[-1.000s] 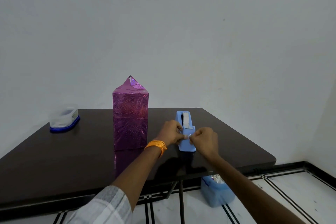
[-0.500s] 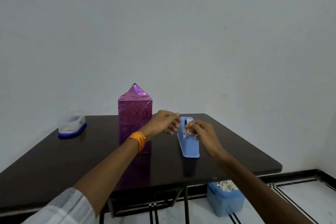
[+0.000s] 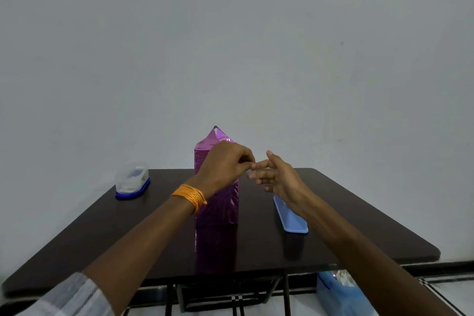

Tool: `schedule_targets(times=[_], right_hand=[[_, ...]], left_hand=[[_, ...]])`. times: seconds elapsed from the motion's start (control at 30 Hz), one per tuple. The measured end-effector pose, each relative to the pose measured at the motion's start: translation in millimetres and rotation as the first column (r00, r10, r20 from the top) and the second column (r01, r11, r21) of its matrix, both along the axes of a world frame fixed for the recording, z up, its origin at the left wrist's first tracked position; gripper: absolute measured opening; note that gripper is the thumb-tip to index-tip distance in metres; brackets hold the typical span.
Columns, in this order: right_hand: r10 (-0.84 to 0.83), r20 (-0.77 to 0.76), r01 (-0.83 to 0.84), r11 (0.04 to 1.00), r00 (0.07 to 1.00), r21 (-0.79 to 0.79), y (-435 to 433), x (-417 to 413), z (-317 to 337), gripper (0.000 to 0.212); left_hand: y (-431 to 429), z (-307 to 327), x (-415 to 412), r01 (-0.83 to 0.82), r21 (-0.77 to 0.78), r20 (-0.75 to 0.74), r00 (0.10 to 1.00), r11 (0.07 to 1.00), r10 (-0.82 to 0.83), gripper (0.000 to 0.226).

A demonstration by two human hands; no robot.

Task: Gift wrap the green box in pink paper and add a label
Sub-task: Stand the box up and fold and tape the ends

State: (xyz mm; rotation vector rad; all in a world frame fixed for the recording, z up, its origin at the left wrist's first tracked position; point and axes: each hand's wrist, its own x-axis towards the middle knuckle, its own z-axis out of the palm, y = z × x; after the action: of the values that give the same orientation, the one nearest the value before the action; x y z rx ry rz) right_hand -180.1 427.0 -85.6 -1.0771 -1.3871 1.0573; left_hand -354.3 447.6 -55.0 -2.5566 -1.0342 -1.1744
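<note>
1. We see a plain indoor room, most like a spare room in a home; we cannot tell more closely than that.
2. A painted white wall [image 3: 230, 46] with a few small marks fills the background.
3. The floor [image 3: 451, 297] is light tile with black inlay lines, and a dark skirting [image 3: 443, 265] runs along the wall.
4. A dark desk [image 3: 256, 251] stands on folding metal legs [image 3: 230, 300].
5. Household plastic boxes are about: a clear container [image 3: 132, 181] on the desk and a blue tub [image 3: 338, 295] beneath it.

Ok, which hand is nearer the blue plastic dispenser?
Right. The right hand hovers just above the blue plastic dispenser; the left hand is in front of the tall pink-wrapped box.
</note>
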Motion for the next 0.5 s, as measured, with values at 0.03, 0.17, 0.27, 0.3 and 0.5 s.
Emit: schedule_targets(times=[0.03, 0.17, 0.27, 0.3, 0.5], right_hand=[[0.025, 0.021, -0.024, 0.999, 0.999, -0.031, 4, -1, 4, 0.054], [-0.129, 0.277, 0.113, 0.991, 0.952, 0.073, 22, 0, 19, 0.049], [-0.291, 0.238, 0.239, 0.944, 0.926, 0.225, 45, 0, 25, 0.04], [-0.275, 0.236, 0.224, 0.95, 0.932, 0.218, 53, -1, 28, 0.039], [-0.06, 0.266, 0.036, 0.995, 0.962, 0.096, 97, -31, 34, 0.053]], left_hand=[[-1, 3, -4, -0.022, 0.062, -0.074, 0.997, 0.998, 0.027, 0.01], [-10, 17, -17, -0.035, 0.192, -0.009, 0.999, 0.981, 0.038, 0.012], [-2, 38, -39, -0.061, 0.029, 0.254, 0.966, 0.998, 0.052, 0.005], [5, 43, -49, -0.056, -0.046, 0.324, 0.944, 0.997, 0.068, 0.004], [41, 51, -82, -0.01, -0.372, 0.507, 0.836, 0.928, 0.212, 0.006]])
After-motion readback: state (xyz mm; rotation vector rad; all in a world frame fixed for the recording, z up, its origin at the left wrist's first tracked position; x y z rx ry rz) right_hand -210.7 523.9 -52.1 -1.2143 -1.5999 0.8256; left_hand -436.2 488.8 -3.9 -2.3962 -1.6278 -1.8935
